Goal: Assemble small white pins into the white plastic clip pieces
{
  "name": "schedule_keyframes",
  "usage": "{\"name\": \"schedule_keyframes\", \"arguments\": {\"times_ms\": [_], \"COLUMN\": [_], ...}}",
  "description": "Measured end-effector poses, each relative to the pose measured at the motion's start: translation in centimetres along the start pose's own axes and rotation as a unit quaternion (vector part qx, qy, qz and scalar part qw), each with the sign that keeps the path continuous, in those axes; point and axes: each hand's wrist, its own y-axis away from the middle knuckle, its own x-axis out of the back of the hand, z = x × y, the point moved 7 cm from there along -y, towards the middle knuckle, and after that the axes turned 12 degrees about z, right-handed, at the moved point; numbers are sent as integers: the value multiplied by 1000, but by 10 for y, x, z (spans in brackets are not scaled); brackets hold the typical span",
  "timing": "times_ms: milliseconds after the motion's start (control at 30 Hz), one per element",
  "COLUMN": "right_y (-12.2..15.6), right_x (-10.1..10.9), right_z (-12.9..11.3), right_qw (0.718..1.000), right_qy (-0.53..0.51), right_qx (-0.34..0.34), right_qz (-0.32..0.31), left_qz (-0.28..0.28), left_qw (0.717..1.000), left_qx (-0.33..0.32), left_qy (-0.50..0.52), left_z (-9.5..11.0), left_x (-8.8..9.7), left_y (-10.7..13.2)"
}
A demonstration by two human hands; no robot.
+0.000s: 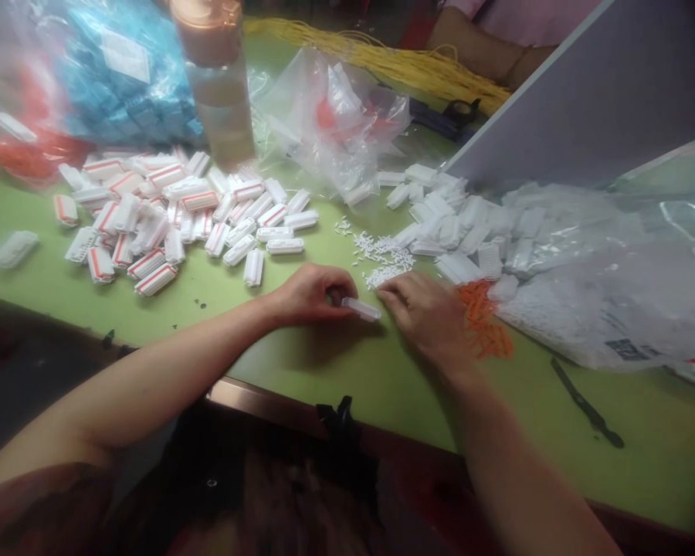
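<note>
My left hand pinches one end of a small white plastic housing just above the green table. My right hand rests palm down at the housing's other end, fingers curled toward it; whether they hold anything is hidden. Just beyond my fingers lies a scatter of tiny white pins. A small heap of orange pieces sits by my right hand's outer side.
A pile of white housings, many with red strips, covers the left. Plain white housings spill from clear bags at right. A bottle, bags of blue and red parts, yellow wires, another person's arm and a grey board stand behind. A black tool lies near the right.
</note>
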Motion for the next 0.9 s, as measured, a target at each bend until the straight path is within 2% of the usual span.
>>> {"name": "schedule_keyframes", "arguments": {"times_ms": [100, 200, 333, 433, 700, 800, 900], "right_y": [1, 2, 3, 2, 2, 2, 1], "right_x": [5, 7, 5, 4, 7, 4, 2], "right_z": [10, 9, -2, -2, 29, 20, 8], "right_qw": [999, 999, 1000, 999, 995, 994, 996], "right_qy": [-41, -48, 8, 47, -68, -63, -15], "right_qx": [-32, -23, 15, 17, -66, -69, -61], "right_qz": [3, 0, 11, 18, -35, -62, -70], "left_qz": [-5, -1, 1, -5, -4, -8, -11], "left_qw": [1000, 1000, 1000, 1000, 1000, 1000, 1000], "left_qx": [3, 1, -6, -8, -11, -7, 0], "left_qy": [7, 14, 11, 4, -7, -4, -1], "left_z": [-1, -2, -4, -5, -3, -3, -3], "left_x": [0, 0, 0, 0, 0, 1, 2], "left_y": [0, 1, 1, 1, 1, 1, 0]}}
